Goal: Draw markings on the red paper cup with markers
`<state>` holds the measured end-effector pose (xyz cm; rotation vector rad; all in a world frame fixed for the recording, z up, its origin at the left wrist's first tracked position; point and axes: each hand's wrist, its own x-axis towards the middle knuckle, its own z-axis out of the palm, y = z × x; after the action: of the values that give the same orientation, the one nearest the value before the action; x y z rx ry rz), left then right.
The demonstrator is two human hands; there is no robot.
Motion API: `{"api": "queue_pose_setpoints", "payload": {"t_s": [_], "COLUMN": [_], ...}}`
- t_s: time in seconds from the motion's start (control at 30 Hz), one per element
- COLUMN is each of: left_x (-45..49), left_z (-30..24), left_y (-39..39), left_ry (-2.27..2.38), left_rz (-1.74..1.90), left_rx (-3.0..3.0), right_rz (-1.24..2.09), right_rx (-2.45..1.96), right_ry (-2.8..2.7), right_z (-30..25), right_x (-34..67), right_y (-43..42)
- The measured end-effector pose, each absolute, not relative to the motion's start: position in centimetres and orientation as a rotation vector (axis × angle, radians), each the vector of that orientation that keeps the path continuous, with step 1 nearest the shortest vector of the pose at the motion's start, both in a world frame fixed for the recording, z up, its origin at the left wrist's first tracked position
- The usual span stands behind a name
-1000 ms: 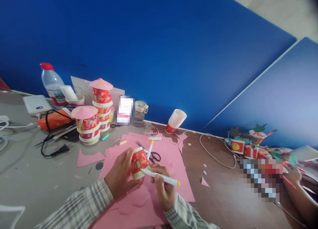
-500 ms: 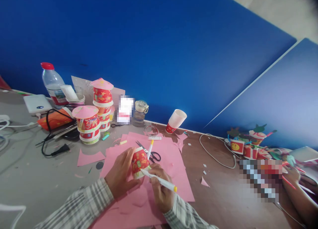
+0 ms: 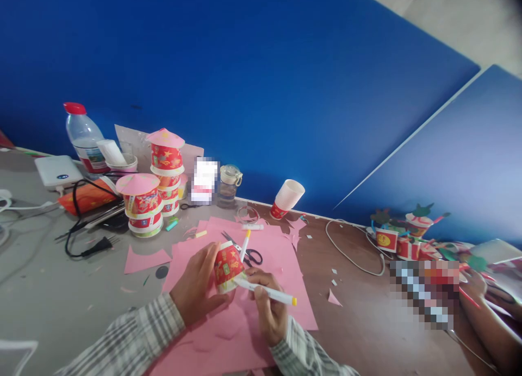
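Observation:
My left hand grips a red patterned paper cup with a pale rim, tilted over pink paper. In my right hand is a white marker with a yellow end; its tip meets the cup near the lower rim. Just beyond the cup lie black-handled scissors, and a white marker cap with a yellow top rests beside them. Two stacks of red cups with pink cone roofs stand at the left, the taller stack behind the shorter stack.
A stack of white cups leans near the blue partition. A water jar, a plastic bottle and a black plug cable lie around. At right, a co-worker's hand is near several decorated cups.
My right hand and the marker have turned slightly, the marker's yellow end swinging up and to the right. The whole view has shifted a little; the cup stays in my left hand.

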<state>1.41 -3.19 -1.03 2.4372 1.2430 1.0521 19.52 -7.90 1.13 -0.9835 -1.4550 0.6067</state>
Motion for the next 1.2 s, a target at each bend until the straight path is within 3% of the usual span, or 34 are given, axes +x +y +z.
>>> {"api": "queue_pose_setpoints", "payload": {"t_s": [0.27,0.63,0.97,1.2], "left_x": [1.4,1.7,1.4,1.4], "left_z": [-1.1,-1.1,-0.7,-1.3], "left_y": [-3.1,-3.2,-3.1,-3.0], "left_ry": [1.242,1.246,1.174,1.183], "left_rz": [1.027,1.064,1.080,1.148], "left_rx": [2.401,2.381,2.348,2.308], "right_rz": [0.703,0.564,0.134,0.011], "right_rx": [-1.054,-1.065,-1.443,-1.655], "right_ry": [-1.296,-1.347,-1.703,-1.814], "right_z": [1.4,0.9,-1.0,-1.6], "right_x": [19.2,19.8,22.2,22.9], "right_y": [-7.7,-5.8,-3.0,-2.1]}}
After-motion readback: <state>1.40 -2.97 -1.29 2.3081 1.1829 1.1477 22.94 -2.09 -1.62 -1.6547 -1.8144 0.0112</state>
